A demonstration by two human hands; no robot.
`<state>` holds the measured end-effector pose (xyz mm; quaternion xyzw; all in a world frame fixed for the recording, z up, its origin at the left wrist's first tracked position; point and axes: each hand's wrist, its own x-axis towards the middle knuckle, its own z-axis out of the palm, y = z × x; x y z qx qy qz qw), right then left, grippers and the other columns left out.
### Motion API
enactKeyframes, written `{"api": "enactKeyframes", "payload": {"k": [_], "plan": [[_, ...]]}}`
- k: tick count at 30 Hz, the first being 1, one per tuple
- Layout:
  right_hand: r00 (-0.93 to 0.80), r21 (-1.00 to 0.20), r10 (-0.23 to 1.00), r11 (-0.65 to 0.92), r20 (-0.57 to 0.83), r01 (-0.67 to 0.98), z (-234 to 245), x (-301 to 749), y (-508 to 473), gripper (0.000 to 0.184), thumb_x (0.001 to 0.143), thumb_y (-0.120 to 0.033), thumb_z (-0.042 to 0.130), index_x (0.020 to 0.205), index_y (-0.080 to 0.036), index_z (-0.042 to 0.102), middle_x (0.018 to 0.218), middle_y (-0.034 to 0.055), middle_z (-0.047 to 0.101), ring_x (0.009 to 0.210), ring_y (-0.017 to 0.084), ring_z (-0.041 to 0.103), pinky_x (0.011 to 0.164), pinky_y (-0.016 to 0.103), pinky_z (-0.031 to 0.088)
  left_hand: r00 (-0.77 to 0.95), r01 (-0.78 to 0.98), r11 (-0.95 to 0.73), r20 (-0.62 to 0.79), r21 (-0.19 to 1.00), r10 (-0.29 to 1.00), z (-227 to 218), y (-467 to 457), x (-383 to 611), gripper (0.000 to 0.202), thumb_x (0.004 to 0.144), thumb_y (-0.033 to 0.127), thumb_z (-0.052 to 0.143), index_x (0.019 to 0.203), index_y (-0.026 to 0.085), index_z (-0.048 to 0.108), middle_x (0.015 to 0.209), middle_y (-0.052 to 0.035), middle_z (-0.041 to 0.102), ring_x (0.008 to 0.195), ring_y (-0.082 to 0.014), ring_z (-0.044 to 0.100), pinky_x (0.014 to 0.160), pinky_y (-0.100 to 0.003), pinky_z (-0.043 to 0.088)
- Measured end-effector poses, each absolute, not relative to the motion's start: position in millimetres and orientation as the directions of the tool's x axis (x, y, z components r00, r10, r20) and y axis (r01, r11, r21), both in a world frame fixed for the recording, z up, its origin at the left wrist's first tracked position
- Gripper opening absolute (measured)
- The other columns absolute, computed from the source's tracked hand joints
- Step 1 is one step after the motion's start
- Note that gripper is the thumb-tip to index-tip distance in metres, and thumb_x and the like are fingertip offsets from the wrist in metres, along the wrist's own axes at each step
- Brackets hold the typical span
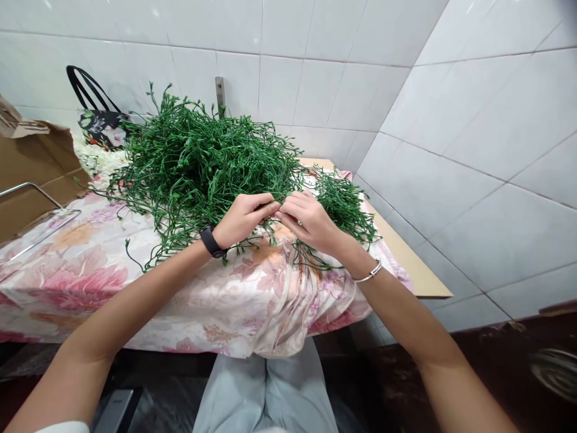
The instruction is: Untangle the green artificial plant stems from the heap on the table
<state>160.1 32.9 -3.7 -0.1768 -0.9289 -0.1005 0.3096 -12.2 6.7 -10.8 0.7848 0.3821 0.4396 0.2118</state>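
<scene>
My left hand (247,218), with a black band at its wrist, and my right hand (307,220) meet at the front of a large heap of green artificial stems (202,156). The fingers of both are closed in a pinch, tip to tip, on what looks like a thin green stem; most of it is hidden by the fingers and the greenery behind. A smaller bunch of green stems (345,207) lies just to the right of my right hand. Some loose sprigs hang below my fingers over the cloth.
A floral cloth (216,300) covers the table, bunched at the front edge. At the left are a cardboard box (40,162), a bent metal wire frame (49,231), white flowers (101,162) and a floral bag (103,127). Tiled walls (487,132) close off the back and right.
</scene>
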Motion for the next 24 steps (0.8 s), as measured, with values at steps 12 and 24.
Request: {"api": "enactKeyframes", "payload": {"k": [12,24], "plan": [[-0.655,0.401,0.115,0.707,0.747,0.582,-14.9,141.5,24.2,0.031,0.088,-0.017,0.033,0.058,-0.020,0.040,0.057,0.0029,0.041,0.061,0.016,0.032,0.064,0.031,0.028,0.028,0.428,-0.597,0.650,0.679,0.759,-17.8,1.7,7.9,0.037,0.084,0.027,0.044,0.053,0.017,0.026,0.050,0.0051,0.024,0.049,-0.0074,0.024,0.048,-0.025,0.020],[-0.608,0.530,-0.084,0.594,0.790,0.606,-17.2,139.1,26.2,0.027,0.084,-0.014,0.040,0.058,-0.020,0.038,0.055,0.0013,0.035,0.059,0.016,0.030,0.058,0.030,0.028,-0.016,0.429,-0.582,0.650,0.691,0.760,-11.9,0.8,12.8,0.036,0.083,0.024,0.045,0.052,0.017,0.027,0.049,0.0060,0.025,0.047,-0.0064,0.025,0.048,-0.024,0.020]]}}
